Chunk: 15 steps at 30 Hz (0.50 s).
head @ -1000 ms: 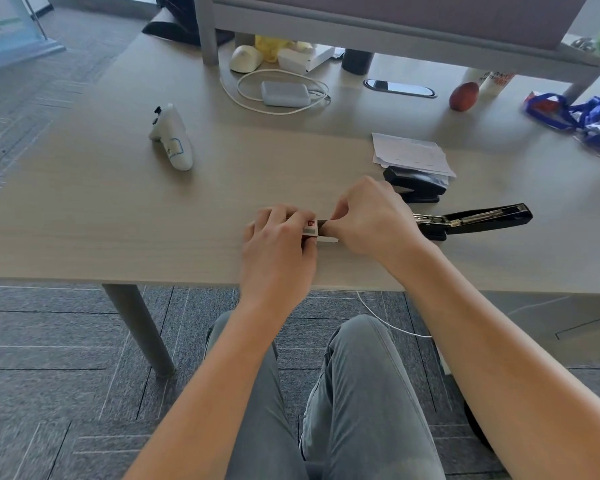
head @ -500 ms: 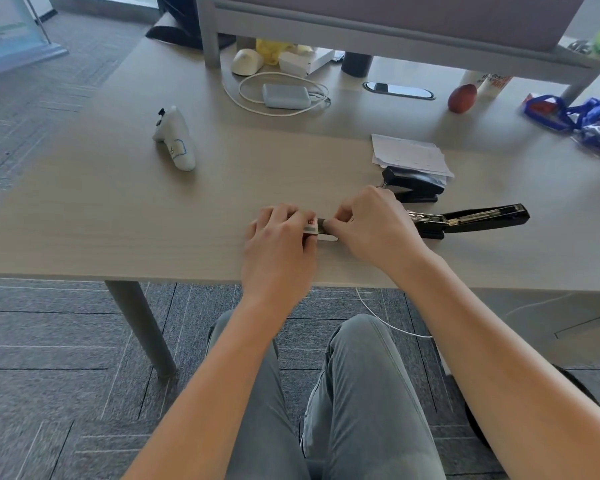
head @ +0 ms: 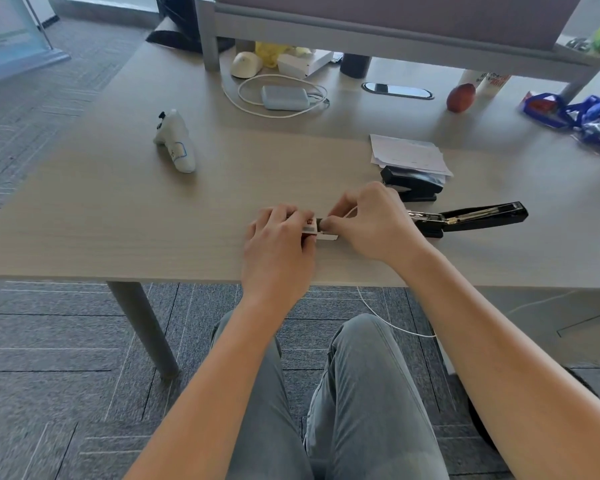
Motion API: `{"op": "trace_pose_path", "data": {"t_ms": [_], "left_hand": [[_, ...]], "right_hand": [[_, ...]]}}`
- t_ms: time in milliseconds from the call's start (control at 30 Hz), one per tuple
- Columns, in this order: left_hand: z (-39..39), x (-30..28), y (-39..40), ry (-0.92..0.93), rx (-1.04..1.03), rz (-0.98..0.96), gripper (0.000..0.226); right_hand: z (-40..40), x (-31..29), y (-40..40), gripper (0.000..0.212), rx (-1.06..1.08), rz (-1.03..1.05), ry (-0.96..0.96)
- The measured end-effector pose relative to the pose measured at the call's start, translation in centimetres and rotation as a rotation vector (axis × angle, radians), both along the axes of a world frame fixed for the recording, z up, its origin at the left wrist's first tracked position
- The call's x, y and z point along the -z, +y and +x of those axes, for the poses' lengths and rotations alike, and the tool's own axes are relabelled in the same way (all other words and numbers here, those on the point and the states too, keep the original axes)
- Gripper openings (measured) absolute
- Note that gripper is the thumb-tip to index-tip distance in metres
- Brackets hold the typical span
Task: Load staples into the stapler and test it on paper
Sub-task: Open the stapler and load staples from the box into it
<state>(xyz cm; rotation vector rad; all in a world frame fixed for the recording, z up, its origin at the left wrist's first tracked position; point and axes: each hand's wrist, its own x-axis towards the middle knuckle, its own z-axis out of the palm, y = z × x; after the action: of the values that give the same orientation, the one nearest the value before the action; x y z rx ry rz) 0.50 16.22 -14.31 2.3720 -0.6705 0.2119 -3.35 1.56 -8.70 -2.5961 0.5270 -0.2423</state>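
Left hand [head: 281, 237] grips staple box [head: 309, 227]; right hand [head: 368, 220] pinches its inner tray [head: 328, 236]. Slide tray straight, box flat on counter [head: 153, 220]; opened stapler [head: 471, 220] waits nearby.

Probably office: desk [head: 118, 209], partition [head: 395, 15].

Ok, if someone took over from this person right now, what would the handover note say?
Left hand holds the small staple box on the desk. Right hand pinches at the box's open end; whether staples are out yet is hidden.
The open stapler lies flat just right of the hands, untouched. A closed stapler sits behind it, by the paper.
Done: stapler opened. Left: pull out staples, load, close, test on paper.
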Motion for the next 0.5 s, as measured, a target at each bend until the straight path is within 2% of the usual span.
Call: {"op": "trace_pose_path", "data": {"t_ms": [300,433,500], "left_hand": [[-0.1,0.0,0.1,-0.014,0.008,0.001,0.030],[-0.1,0.0,0.0,-0.005,0.009,-0.008,0.029],[-0.1,0.0,0.0,-0.005,0.009,-0.009,0.030]], "right_hand": [[-0.9,0.6,-0.4,0.010,-0.075,0.025,-0.206],[-1.1,0.9,-0.5,0.021,-0.123,-0.035,-0.205],[-1.2,0.9,-0.5,0.020,-0.128,-0.020,-0.213]]}}
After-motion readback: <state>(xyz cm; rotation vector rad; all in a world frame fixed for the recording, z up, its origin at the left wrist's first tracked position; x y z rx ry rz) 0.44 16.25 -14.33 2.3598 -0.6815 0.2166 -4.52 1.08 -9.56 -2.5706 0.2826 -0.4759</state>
